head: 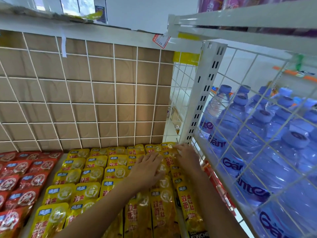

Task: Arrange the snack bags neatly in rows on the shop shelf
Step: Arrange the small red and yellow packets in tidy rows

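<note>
Yellow snack bags (pixel 92 174) lie in overlapping rows across the shelf (pixel 35 206), up to the wire grid back panel (pixel 96 93). Blue water bottles (pixel 257 134) stand behind the side mesh (pixel 240 93) on the right; red snack bags (pixel 22 179) fill the left. Left hand (pixel 147 167) presses flat, fingers straight, on the right-hand yellow rows; right hand (pixel 187 156), fingers spread, touches the rearmost corner bag (pixel 169 146).
</note>
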`<state>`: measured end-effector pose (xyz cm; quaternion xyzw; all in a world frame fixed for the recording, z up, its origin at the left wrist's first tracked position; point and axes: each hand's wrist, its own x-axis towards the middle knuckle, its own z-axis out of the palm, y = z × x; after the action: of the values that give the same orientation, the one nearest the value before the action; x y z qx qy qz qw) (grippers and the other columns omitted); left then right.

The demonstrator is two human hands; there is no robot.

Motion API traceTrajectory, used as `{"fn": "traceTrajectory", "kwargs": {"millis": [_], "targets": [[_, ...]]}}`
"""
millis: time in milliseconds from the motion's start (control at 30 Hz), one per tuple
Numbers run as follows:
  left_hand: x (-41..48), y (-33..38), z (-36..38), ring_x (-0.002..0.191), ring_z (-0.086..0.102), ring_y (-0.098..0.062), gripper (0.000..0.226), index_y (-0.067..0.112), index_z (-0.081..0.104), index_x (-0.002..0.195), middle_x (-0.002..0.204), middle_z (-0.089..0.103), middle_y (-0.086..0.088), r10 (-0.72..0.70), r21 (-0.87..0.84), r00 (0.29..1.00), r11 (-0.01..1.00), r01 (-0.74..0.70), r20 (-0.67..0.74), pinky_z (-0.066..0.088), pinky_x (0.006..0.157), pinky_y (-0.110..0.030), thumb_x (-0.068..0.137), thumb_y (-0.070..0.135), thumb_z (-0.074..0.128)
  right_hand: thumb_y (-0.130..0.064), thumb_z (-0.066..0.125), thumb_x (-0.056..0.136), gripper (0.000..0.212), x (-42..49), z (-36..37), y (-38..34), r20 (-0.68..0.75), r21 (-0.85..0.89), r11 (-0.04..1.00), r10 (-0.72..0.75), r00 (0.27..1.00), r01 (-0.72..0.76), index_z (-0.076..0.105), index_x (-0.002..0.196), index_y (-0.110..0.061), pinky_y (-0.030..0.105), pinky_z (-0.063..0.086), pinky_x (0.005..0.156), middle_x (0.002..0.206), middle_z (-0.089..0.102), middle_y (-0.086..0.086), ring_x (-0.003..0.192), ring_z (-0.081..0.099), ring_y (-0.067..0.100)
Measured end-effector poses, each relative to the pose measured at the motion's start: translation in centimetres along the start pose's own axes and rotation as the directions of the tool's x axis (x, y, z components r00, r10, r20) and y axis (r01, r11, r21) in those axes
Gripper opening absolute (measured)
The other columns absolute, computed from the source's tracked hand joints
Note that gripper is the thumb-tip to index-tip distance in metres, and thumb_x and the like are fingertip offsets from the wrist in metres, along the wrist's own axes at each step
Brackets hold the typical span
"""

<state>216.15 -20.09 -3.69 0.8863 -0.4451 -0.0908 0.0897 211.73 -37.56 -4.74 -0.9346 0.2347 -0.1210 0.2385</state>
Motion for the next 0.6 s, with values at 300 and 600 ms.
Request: {"fn": "traceTrajectory", "kwargs": {"millis": [300, 600], "targets": [[1.3, 0.1, 0.9, 0.144, -0.008, -0.017, 0.063, 0.024, 0.006, 0.149, 0.158, -0.006, 0.004, -0.011, 0.017, 0.999, 1.000, 0.010, 0.032, -0.003, 0.116, -0.039, 0.097, 0.051, 0.027, -0.014, 0.053, 0.090, 0.012, 0.6, 0.6, -0.2, -0.043, 0.103, 0.995, 0.018, 0.999, -0.014, 0.058, 0.101, -0.015, 0.023, 0.038, 0.074, 0.098, 0.052, -0.004, 0.092, 0.052, 0.013], [2.4, -0.4, 0.7, 0.144, 0.003, -0.018, 0.065, 0.023, 0.009, 0.149, 0.157, 0.008, 0.001, -0.031, -0.015, 0.999, 0.999, 0.031, 0.010, 0.002, 0.116, -0.039, 0.095, 0.051, 0.032, -0.013, 0.060, 0.086, 0.009, 1.5, -0.1, -0.4, -0.014, 0.078, 0.996, 0.048, 0.999, -0.047, 0.064, 0.093, -0.012, 0.021, 0.036, 0.072, 0.097, 0.060, 0.001, 0.084, 0.050, 0.011]]}}
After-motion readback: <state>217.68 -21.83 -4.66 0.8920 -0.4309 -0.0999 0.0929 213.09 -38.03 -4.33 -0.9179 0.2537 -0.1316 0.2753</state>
